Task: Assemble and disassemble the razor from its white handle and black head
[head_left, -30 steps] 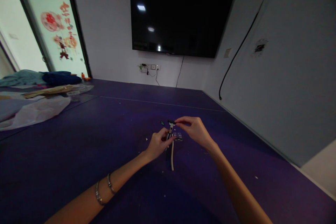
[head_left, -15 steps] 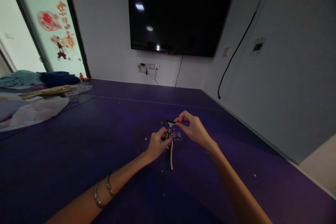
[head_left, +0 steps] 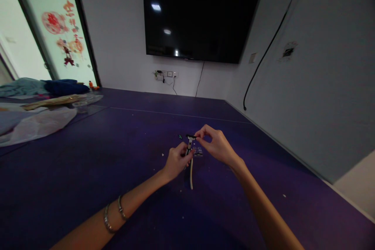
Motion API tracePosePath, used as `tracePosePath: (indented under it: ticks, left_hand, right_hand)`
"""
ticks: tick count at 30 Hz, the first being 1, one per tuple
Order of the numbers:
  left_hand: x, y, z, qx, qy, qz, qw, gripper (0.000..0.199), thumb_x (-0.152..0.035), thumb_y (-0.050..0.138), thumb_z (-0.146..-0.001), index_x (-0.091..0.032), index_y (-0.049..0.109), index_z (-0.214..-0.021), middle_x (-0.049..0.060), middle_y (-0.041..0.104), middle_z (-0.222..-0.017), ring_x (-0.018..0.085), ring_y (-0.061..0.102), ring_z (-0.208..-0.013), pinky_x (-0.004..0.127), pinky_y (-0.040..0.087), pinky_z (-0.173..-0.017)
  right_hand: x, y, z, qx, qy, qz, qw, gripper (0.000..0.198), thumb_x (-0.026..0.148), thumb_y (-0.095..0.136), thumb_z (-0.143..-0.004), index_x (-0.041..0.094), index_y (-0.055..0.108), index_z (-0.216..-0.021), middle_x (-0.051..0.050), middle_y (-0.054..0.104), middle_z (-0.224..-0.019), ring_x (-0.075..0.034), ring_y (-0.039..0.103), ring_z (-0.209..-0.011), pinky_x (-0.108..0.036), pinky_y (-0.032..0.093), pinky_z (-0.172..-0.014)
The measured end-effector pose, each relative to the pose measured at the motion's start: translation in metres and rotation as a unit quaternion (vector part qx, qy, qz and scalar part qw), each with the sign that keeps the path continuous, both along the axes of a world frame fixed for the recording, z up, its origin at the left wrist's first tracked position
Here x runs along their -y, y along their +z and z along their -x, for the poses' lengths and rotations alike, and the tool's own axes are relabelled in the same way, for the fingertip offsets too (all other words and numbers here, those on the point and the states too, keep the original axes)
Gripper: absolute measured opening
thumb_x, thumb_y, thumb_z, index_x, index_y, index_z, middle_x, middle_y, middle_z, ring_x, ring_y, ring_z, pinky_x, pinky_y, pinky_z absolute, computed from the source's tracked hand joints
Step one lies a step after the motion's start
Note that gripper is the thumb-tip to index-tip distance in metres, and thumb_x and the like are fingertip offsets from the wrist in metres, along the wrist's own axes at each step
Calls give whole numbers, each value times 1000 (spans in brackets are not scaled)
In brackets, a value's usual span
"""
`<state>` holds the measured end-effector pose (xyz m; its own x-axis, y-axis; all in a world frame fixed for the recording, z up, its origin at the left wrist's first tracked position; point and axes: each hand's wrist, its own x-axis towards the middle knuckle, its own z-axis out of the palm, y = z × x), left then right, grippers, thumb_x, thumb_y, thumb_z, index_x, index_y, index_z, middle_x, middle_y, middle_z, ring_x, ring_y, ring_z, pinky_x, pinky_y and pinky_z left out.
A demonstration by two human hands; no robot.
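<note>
Holds a silver-and-black T-shaped tool (head_left: 190, 143) in left fingers (head_left: 181, 148); pinches its black top (head_left: 190, 136) with right fingers (head_left: 205, 129), away from the right edge of the purple floor (head_left: 263, 160).

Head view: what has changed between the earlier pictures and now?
Little. The right hand has arched its index finger higher, still pinching at the right end of the razor-like tool. The camera has turned slightly, so the room sits a touch further left. Nothing was taken up or let go. The left hand still grips the handle; the cream stick stayed put.
</note>
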<state>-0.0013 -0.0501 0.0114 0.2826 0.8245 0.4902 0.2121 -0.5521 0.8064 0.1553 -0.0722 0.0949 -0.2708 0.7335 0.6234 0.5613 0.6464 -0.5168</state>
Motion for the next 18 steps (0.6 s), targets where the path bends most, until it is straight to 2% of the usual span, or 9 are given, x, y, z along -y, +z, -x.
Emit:
tracePosePath:
  ticks: [12,18]
  left_hand:
    - [-1,1,0,-2,-7,-4,1000,25,-40,53,-80,-17,49,-72,-6,52,-45,8,50,-38,17,37,-40]
    - [-3,4,2,18,1,4,1000,27,-41,59,-76,-19,42,-77,-8,54,-48,8,51,-38,17,38,-39]
  right_hand:
    - [3,3,-1,19,6,-22,1000,10,10,50,-75,19,46,-71,-2,63,-80,-13,60,-74,-24,43,-68]
    - [-3,-2,-2,15,-10,-24,1000,6,13,49,-78,19,50,-76,-2,63,-81,-14,59,-73,-26,44,-68]
